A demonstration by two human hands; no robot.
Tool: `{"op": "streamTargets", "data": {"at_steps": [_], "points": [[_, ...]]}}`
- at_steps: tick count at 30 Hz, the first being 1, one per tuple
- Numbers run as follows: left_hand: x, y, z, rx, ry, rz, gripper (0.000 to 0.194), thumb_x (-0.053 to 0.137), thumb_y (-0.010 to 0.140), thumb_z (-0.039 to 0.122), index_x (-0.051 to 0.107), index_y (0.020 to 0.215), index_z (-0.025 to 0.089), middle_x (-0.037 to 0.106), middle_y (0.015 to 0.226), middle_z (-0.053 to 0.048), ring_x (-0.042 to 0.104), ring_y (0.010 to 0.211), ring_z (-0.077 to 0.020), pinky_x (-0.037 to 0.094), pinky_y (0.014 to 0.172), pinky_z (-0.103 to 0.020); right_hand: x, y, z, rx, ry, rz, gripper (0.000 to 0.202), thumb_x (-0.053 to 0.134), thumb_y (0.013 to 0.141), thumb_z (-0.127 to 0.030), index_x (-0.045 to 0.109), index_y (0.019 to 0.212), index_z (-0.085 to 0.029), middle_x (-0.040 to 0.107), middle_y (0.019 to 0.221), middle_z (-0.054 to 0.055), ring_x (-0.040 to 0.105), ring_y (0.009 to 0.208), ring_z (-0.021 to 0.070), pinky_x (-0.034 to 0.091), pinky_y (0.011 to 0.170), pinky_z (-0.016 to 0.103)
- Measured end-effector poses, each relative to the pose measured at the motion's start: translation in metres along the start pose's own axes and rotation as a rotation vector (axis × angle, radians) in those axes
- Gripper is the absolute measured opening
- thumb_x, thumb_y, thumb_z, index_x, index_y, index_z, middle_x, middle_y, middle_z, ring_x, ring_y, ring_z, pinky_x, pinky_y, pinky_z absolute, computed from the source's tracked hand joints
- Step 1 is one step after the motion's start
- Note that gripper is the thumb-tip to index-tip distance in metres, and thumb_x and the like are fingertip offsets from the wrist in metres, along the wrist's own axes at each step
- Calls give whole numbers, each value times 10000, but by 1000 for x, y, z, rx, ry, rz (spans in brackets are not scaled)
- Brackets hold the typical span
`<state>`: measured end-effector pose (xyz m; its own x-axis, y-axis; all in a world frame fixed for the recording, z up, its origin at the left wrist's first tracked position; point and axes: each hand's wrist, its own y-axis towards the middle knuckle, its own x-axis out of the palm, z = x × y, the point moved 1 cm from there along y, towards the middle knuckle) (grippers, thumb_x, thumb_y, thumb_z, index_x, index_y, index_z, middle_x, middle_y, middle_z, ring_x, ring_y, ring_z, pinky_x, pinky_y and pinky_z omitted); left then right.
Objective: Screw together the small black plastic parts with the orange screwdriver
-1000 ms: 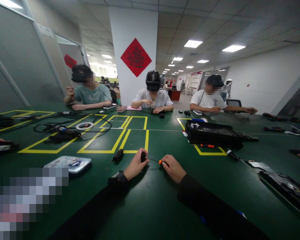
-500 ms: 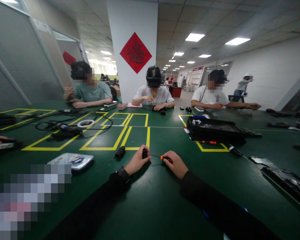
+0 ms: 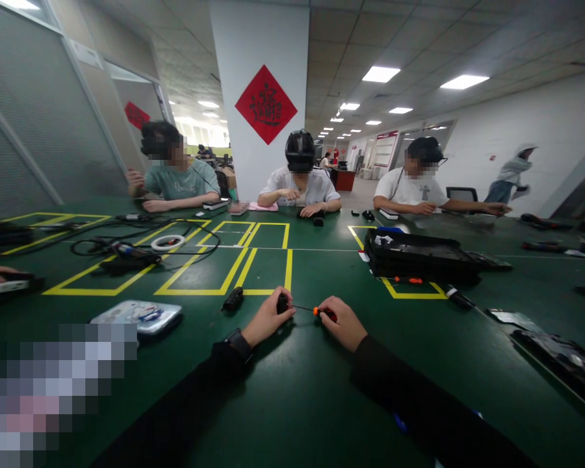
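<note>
Could well skid the screwdriver (image 3: 316,311) off the small black part (image 3: 282,303) into the left hand (image 3: 268,321), through a slanted push or slack pinch. Has the part in curled left fingers and the handle in the right hand's (image 3: 345,323) closed fingers, over the green table's (image 3: 292,403) near side, but cannot tell the seating of the tip. Sees a second black piece (image 3: 233,299) and a pale case (image 3: 139,315) to the left, a black housing (image 3: 414,255) far right, with just the shaft between the hands.
</note>
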<state>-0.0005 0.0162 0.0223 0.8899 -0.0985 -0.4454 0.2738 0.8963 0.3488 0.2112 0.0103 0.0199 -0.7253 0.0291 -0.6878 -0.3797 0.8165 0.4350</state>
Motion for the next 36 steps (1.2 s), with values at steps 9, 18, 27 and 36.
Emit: {"op": "streamTargets", "data": {"at_steps": [9,18,27,36], "points": [[0,0,3,-1,-6,-18,207,575,735,235,442,886,187,525,825,18,511,767,-118,404,742,-259,1,1,1,44,62,-4,156,549,741,-141,552,894,-172,570,863,25,533,793,148,423,733,284],[0,-1,4,-15,19,-5,204,572,730,213,441,885,191,533,818,18,520,775,-125,411,747,-267,1,-1,-1,32,23,-31,158,541,769,-160,559,925,-171,559,887,39,522,820,154,416,750,292],[1,-1,3,-15,10,10,194,568,719,213,455,873,187,537,788,25,524,725,-119,415,726,-263,2,-2,-4,-26,-120,-10,88,561,774,-172,570,862,-172,545,881,52,468,898,189,394,801,333],[1,0,2,0,10,8,191,569,719,200,450,869,190,531,782,28,517,734,-124,409,708,-253,3,-2,-4,-21,-131,-17,87,540,792,-177,567,875,-180,538,880,51,462,896,195,391,801,336]]}}
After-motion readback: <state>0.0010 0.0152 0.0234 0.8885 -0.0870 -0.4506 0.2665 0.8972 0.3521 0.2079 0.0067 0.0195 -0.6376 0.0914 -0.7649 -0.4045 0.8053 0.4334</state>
